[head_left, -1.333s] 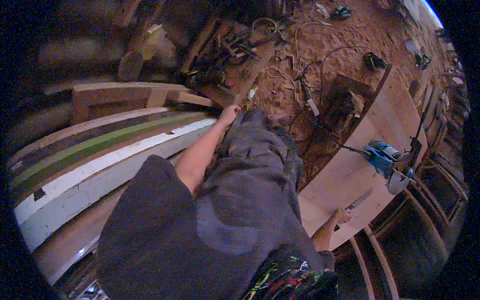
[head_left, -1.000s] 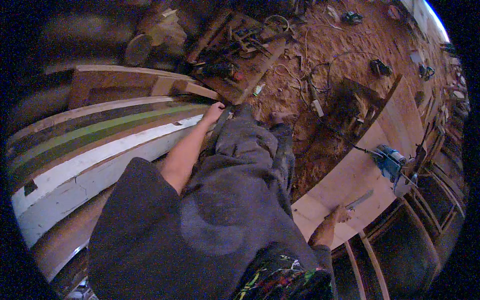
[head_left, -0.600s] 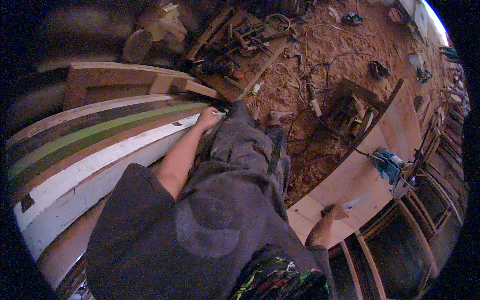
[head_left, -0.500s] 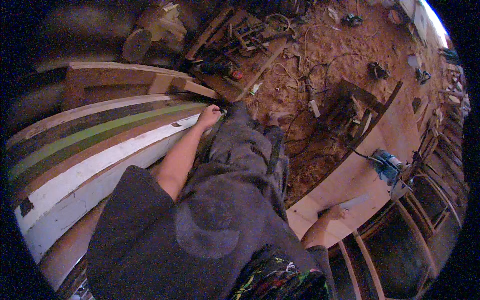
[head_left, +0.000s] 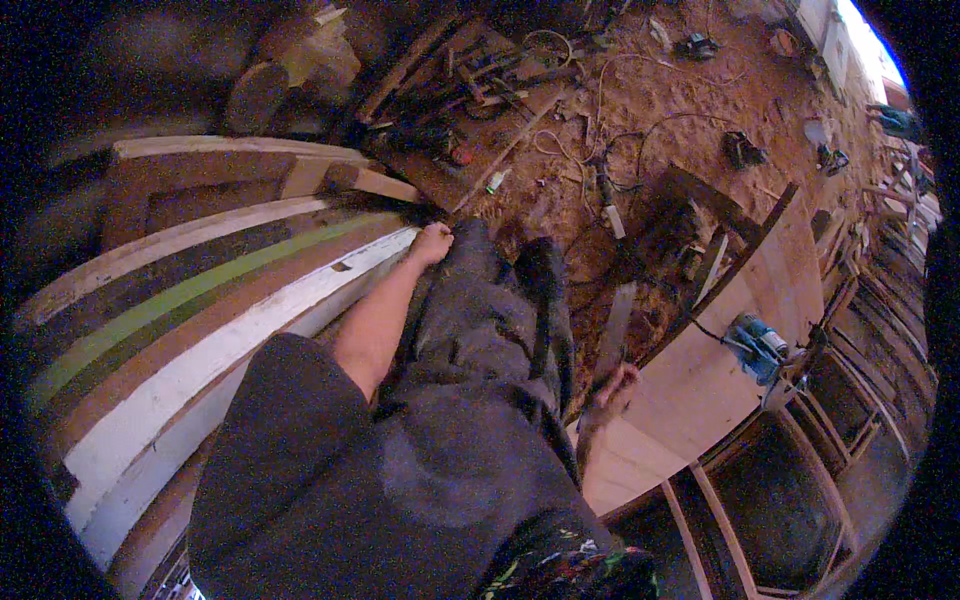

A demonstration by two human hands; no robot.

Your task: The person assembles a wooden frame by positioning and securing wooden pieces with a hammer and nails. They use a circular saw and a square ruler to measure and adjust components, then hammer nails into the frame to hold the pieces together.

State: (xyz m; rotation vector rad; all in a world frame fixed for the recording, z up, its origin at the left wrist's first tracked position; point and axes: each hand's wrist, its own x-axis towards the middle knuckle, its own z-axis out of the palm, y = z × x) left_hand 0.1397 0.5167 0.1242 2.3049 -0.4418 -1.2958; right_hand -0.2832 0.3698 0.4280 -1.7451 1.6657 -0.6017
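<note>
My left hand (head_left: pixel 433 243) is closed at the far end of a white-painted board (head_left: pixel 250 320), beside my leg. Anything inside its fingers is hidden. My right hand (head_left: pixel 612 388) is closed around the near end of a flat, pale grey blade-like tool (head_left: pixel 618 318), whose exact kind I cannot make out. The blade points away from me, over the floor beside the plywood sheet (head_left: pixel 665 425). That hand is by the plywood's left edge.
Several long boards, one a green board (head_left: pixel 200 285), lie stacked at my left. A blue power tool (head_left: pixel 757 348) rests on the plywood. Wooden frames (head_left: pixel 715 495) stand at the right. Cables (head_left: pixel 600 150) and scrap wood (head_left: pixel 490 75) litter the dusty floor.
My right hand has moved left from over the plywood to its edge, and the blade-like tool has swung to point away from me. My left hand stays near the white board's end.
</note>
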